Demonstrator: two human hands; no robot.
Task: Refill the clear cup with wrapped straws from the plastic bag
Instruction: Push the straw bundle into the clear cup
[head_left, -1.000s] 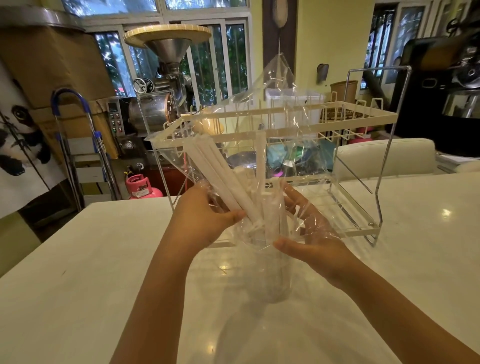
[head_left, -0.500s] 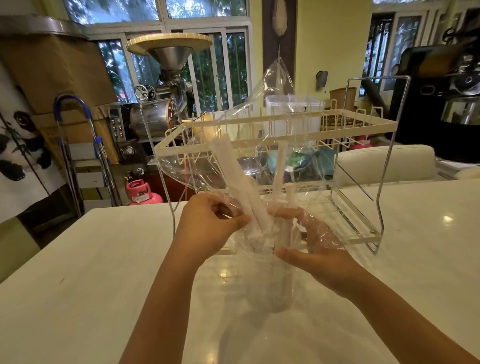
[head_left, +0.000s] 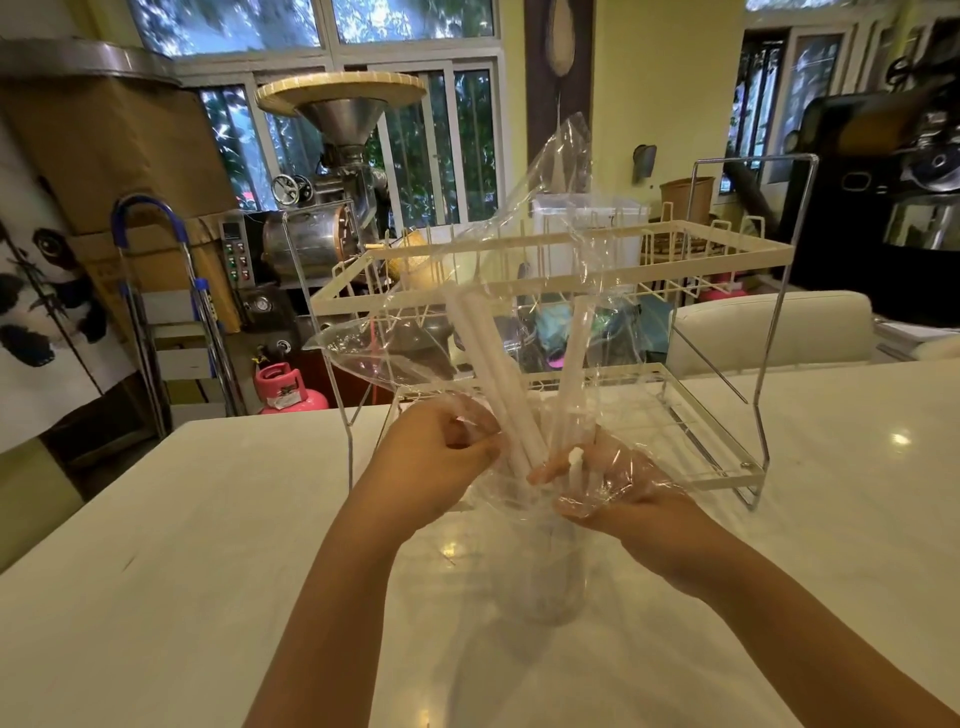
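A clear cup (head_left: 545, 577) stands on the white table (head_left: 156, 571) just below my hands. Over it I hold a clear plastic bag (head_left: 524, 249), its open end up and crumpled. Several white wrapped straws (head_left: 485, 353) stand inside the bag, their lower ends down near the cup's mouth; whether they sit inside the cup is unclear through the film. My left hand (head_left: 436, 462) pinches the bag and the straws from the left. My right hand (head_left: 613, 483) grips the bag from the right, film draped over its fingers.
A white two-tier wire dish rack (head_left: 727, 260) stands on the table right behind the bag. Beyond the table's far edge are a pink gas bottle (head_left: 285, 387), a metal roasting machine (head_left: 332, 228), a folded step ladder (head_left: 150, 322) and a white chair back (head_left: 769, 332).
The straws have swung from a leftward lean to more upright and slid lower between my hands. My left fingers have closed tighter on the bag; my right thumb has come in beside them.
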